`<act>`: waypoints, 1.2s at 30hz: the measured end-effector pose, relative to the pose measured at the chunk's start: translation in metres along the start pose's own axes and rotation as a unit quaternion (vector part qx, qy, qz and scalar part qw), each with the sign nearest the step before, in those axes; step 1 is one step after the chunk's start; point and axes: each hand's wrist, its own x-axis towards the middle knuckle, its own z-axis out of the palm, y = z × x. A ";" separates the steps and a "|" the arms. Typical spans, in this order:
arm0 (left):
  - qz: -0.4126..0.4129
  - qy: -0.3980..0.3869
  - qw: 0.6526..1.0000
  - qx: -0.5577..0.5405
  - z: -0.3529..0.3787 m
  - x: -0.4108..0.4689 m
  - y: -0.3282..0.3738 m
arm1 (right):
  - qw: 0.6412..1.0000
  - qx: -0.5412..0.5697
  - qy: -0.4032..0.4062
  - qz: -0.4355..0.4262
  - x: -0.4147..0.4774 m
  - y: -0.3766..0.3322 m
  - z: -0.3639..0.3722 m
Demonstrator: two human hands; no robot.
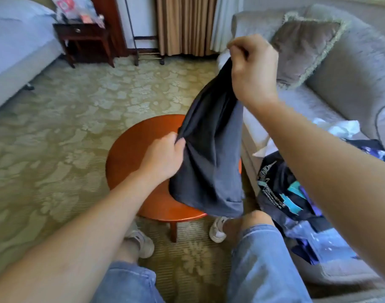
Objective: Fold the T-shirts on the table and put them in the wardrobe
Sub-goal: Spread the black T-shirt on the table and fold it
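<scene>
A dark grey T-shirt [211,154] hangs bunched in the air over the right side of a small round wooden table [130,149]. My right hand [252,68] pinches its top edge, raised high. My left hand [165,158] grips a fold at the shirt's left side, lower down over the table. The shirt's bottom hem drapes past the table's near edge, close to my right knee. Another dark T-shirt with a teal and white print [281,193] lies crumpled on the sofa seat at the right. No wardrobe is in view.
A grey sofa [351,88] with a fringed cushion [303,49] fills the right side; white cloth [340,127] and blue printed fabric [318,241] lie on it. A bed [16,44] and dark nightstand [84,40] stand at far left. Patterned carpet surrounds the table.
</scene>
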 end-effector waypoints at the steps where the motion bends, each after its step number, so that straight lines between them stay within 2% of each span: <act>1: 0.000 0.027 1.000 0.002 -0.017 0.005 -0.012 | 1.000 -0.005 -0.006 0.028 0.007 0.002 0.009; 3: -0.010 0.067 0.997 -0.021 -0.048 0.015 -0.036 | 0.997 -0.015 -0.037 0.068 0.019 0.011 0.032; 5: -0.024 0.089 0.996 -0.021 -0.065 0.027 -0.057 | 0.993 -0.039 -0.085 0.073 0.026 0.017 0.060; 9: -0.089 0.074 0.993 0.009 -0.042 0.040 -0.098 | 0.964 -0.066 -0.251 0.050 -0.017 0.037 0.123; 11: -0.112 0.013 0.992 0.052 -0.006 0.031 -0.117 | 0.934 -0.086 -0.342 0.064 -0.073 0.054 0.145; 13: -0.110 -0.071 0.987 0.090 0.034 0.018 -0.131 | 0.883 -0.123 -0.445 0.089 -0.139 0.071 0.151; 15: -0.141 -0.189 0.966 0.108 0.071 0.007 -0.142 | 0.820 -0.184 -0.526 0.132 -0.196 0.092 0.147; 16: -0.160 -0.231 0.952 0.123 0.086 0.002 -0.146 | 0.802 -0.208 -0.541 0.141 -0.217 0.104 0.143; 18: -0.159 -0.231 0.944 0.172 0.108 -0.002 -0.158 | 0.811 -0.242 -0.518 0.125 -0.243 0.122 0.140; 20: -0.131 -0.161 0.960 0.190 0.118 -0.001 -0.167 | 0.834 -0.248 -0.481 0.104 -0.246 0.133 0.144; 22: -0.120 -0.088 0.975 0.162 0.121 0.007 -0.175 | 0.851 -0.234 -0.461 0.096 -0.239 0.139 0.154; 27: -0.104 -0.038 0.986 0.128 0.124 0.040 -0.184 | 0.877 -0.179 -0.432 0.112 -0.219 0.161 0.179; 31: -0.100 0.049 0.991 0.069 0.125 0.043 -0.187 | 0.902 -0.137 -0.381 0.147 -0.213 0.172 0.189; 33: -0.112 0.064 0.988 0.080 0.124 0.039 -0.185 | 0.907 -0.128 -0.370 0.157 -0.213 0.173 0.191; 36: -0.133 0.039 0.984 0.113 0.122 0.032 -0.179 | 0.902 -0.115 -0.383 0.164 -0.212 0.173 0.189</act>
